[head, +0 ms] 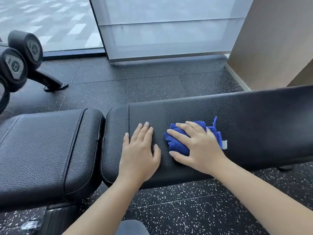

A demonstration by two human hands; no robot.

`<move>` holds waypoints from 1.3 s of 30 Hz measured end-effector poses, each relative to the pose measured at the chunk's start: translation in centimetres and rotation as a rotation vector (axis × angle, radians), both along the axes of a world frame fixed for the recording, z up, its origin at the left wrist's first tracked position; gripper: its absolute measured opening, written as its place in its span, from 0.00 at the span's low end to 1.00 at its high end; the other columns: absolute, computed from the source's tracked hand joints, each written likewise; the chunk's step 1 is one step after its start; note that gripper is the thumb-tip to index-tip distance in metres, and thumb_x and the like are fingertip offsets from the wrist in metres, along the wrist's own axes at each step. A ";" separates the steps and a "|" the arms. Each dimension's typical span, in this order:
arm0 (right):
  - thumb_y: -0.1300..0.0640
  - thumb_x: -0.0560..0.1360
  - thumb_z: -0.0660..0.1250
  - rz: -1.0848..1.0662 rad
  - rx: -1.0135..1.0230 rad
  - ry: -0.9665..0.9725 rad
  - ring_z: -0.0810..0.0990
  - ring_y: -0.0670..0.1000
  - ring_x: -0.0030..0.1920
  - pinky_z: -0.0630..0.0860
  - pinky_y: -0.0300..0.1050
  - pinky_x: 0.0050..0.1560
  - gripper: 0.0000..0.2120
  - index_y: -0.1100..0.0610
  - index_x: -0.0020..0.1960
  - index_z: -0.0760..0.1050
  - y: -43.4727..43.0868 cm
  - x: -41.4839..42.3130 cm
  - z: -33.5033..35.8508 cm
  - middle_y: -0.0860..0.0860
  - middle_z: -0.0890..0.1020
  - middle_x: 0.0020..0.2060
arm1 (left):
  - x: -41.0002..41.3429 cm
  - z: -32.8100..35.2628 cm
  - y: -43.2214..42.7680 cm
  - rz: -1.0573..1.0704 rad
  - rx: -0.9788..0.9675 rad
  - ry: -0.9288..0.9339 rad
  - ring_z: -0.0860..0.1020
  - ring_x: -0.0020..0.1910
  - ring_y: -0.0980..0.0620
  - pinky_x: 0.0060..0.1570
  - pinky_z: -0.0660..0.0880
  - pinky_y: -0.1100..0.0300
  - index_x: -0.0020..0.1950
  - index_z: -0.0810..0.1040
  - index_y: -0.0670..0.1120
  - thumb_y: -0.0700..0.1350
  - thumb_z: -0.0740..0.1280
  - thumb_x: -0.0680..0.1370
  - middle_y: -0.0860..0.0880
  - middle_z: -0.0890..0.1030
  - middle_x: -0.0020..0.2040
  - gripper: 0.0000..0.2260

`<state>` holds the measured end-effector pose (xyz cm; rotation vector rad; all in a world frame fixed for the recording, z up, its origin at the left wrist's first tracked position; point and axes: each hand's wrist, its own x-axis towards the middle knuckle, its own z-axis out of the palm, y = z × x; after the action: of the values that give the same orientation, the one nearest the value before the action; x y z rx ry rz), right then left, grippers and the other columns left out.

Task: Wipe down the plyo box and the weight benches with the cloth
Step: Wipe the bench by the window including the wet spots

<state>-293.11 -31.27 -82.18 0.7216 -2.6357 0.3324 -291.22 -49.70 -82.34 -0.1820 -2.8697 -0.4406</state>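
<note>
Soft daylight from the window (50,22); sharp centre; edges bowed.

1. The right hand (198,146) is holding a bunched blue cloth (177,145) down on the long bench pad (254,119).
2. The left hand (140,150) is lying flat on that pad, nearer its left end.
3. The seat pad (42,150) is sitting just beside the long pad's left end.
</note>
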 end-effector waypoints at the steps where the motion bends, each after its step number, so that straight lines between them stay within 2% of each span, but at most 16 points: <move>1: 0.35 0.68 0.57 0.011 -0.005 -0.036 0.78 0.57 0.58 0.74 0.61 0.50 0.27 0.47 0.60 0.78 -0.2 -0.7 0.1 0.51 0.80 0.57 | 0.0 0.0 0.0 0.000 -0.002 0.004 0.68 0.68 0.48 0.64 0.62 0.42 0.64 0.75 0.43 0.52 0.52 0.72 0.47 0.72 0.68 0.26; 5: 0.34 0.68 0.56 0.030 0.003 -0.181 0.76 0.56 0.60 0.73 0.62 0.54 0.29 0.46 0.62 0.76 -1.3 -6.2 0.8 0.51 0.79 0.59 | -0.1 0.0 0.0 -0.003 -0.017 0.012 0.70 0.66 0.47 0.62 0.65 0.41 0.62 0.76 0.42 0.51 0.53 0.71 0.46 0.74 0.66 0.25; 9: 0.35 0.73 0.59 -0.045 0.105 -0.265 0.63 0.51 0.69 0.63 0.55 0.65 0.27 0.41 0.70 0.65 -3.3 -11.8 2.0 0.47 0.70 0.67 | -0.1 0.1 0.1 -0.002 -0.030 0.030 0.73 0.64 0.47 0.59 0.67 0.40 0.61 0.78 0.42 0.51 0.54 0.70 0.46 0.76 0.64 0.25; 14: 0.34 0.73 0.57 -0.076 0.118 -0.289 0.60 0.50 0.70 0.59 0.56 0.67 0.28 0.40 0.72 0.62 -3.8 -10.9 1.9 0.47 0.67 0.69 | -0.3 0.0 0.1 0.066 -0.053 -0.009 0.71 0.66 0.44 0.62 0.65 0.41 0.62 0.76 0.37 0.51 0.52 0.70 0.41 0.74 0.65 0.28; 17: 0.30 0.66 0.50 -0.014 0.043 -0.260 0.64 0.51 0.69 0.64 0.59 0.65 0.34 0.41 0.69 0.67 -3.0 -6.8 1.4 0.49 0.70 0.67 | 0.1 0.3 0.1 0.093 -0.032 -0.050 0.66 0.69 0.44 0.66 0.60 0.43 0.66 0.72 0.36 0.52 0.47 0.69 0.40 0.70 0.68 0.33; 20: 0.34 0.67 0.56 0.041 -0.002 -0.158 0.73 0.55 0.63 0.72 0.60 0.56 0.30 0.45 0.65 0.74 -2.2 -2.1 0.9 0.51 0.77 0.61 | -0.1 0.8 0.0 0.098 -0.026 -0.143 0.50 0.75 0.50 0.71 0.48 0.50 0.74 0.57 0.40 0.53 0.38 0.69 0.44 0.54 0.76 0.36; 23: 0.36 0.68 0.58 0.032 0.017 -0.112 0.75 0.55 0.60 0.72 0.57 0.53 0.27 0.45 0.63 0.75 -2.0 1.7 0.6 0.50 0.78 0.59 | -0.5 1.1 -0.3 0.090 -0.020 -0.207 0.44 0.75 0.51 0.71 0.43 0.51 0.76 0.51 0.41 0.50 0.47 0.77 0.45 0.47 0.77 0.28; 25: 0.37 0.68 0.58 -0.001 0.025 -0.121 0.75 0.55 0.60 0.72 0.58 0.52 0.27 0.45 0.63 0.75 -2.2 3.2 0.5 0.49 0.78 0.59 | -0.7 1.4 -0.5 0.060 -0.001 -0.231 0.43 0.75 0.52 0.71 0.41 0.52 0.76 0.51 0.41 0.47 0.52 0.79 0.46 0.46 0.77 0.26; 29: 0.37 0.67 0.58 -0.066 0.029 -0.127 0.75 0.56 0.58 0.73 0.61 0.49 0.26 0.45 0.61 0.76 -3.0 3.8 0.8 0.50 0.79 0.57 | -0.1 1.9 -2.7 -0.127 0.071 -0.261 0.46 0.75 0.52 0.70 0.43 0.55 0.75 0.54 0.42 0.43 0.54 0.80 0.47 0.49 0.77 0.24; 31: 0.37 0.68 0.58 -0.060 0.018 -0.100 0.76 0.57 0.58 0.73 0.61 0.49 0.26 0.45 0.61 0.77 -4.3 4.1 0.9 0.51 0.79 0.57 | 1.2 1.4 -6.4 -0.213 -0.007 -0.147 0.53 0.74 0.50 0.71 0.48 0.52 0.74 0.59 0.41 0.48 0.51 0.79 0.47 0.55 0.76 0.24; 33: 0.37 0.67 0.57 -0.021 0.011 -0.055 0.77 0.57 0.57 0.73 0.60 0.49 0.26 0.46 0.61 0.77 -6.7 4.5 0.9 0.51 0.80 0.57 | 2.7 0.9 -10.8 -0.152 -0.134 -0.075 0.56 0.74 0.49 0.70 0.49 0.50 0.74 0.61 0.43 0.57 0.41 0.75 0.49 0.58 0.75 0.32; 35: 0.37 0.67 0.57 0.008 0.033 -0.061 0.78 0.57 0.56 0.74 0.60 0.48 0.26 0.45 0.60 0.78 -10.1 4.7 0.9 0.52 0.80 0.56 | 3.3 0.6 -13.4 -0.031 -0.167 -0.122 0.52 0.75 0.52 0.71 0.47 0.51 0.74 0.60 0.45 0.59 0.38 0.72 0.51 0.57 0.75 0.36; 39: 0.36 0.67 0.55 0.053 0.070 -0.109 0.79 0.58 0.55 0.75 0.63 0.47 0.27 0.46 0.58 0.79 -14.5 3.9 1.4 0.53 0.81 0.55 | 2.7 1.0 -12.8 0.093 -0.159 -0.145 0.48 0.75 0.54 0.70 0.45 0.52 0.75 0.58 0.46 0.51 0.52 0.80 0.52 0.54 0.76 0.23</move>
<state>-289.17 -45.77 -80.81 0.8183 -2.7466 0.3043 -288.56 -62.50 -81.35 -0.0445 -3.0403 -0.2166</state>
